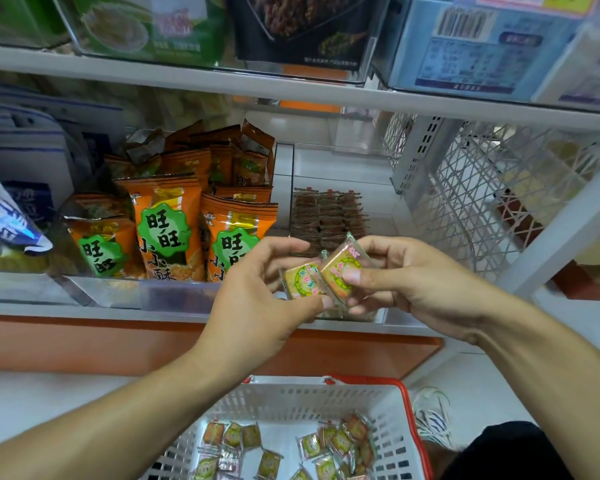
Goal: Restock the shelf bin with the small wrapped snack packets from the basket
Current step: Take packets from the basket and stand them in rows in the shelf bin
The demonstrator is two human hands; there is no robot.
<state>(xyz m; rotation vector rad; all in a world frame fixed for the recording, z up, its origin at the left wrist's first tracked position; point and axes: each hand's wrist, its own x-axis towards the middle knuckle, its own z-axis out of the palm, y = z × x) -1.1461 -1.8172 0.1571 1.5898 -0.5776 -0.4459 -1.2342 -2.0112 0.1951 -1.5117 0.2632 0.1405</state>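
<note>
1. Two snack packets meet at frame centre: the left hand (257, 292) pinches one packet (302, 280), and the right hand (402, 282) pinches the other packet (342, 271).
2. Behind them sits the clear shelf bin (388, 188), with stacked packets (328, 216) inside.
3. Bottom centre, the white basket (291, 400) holds loose packets (340, 441).

I see white shelves (326, 86) with an orange base panel (84, 344), a pale tiled floor (42, 403), and white lattice racking (482, 188) at right.
</note>
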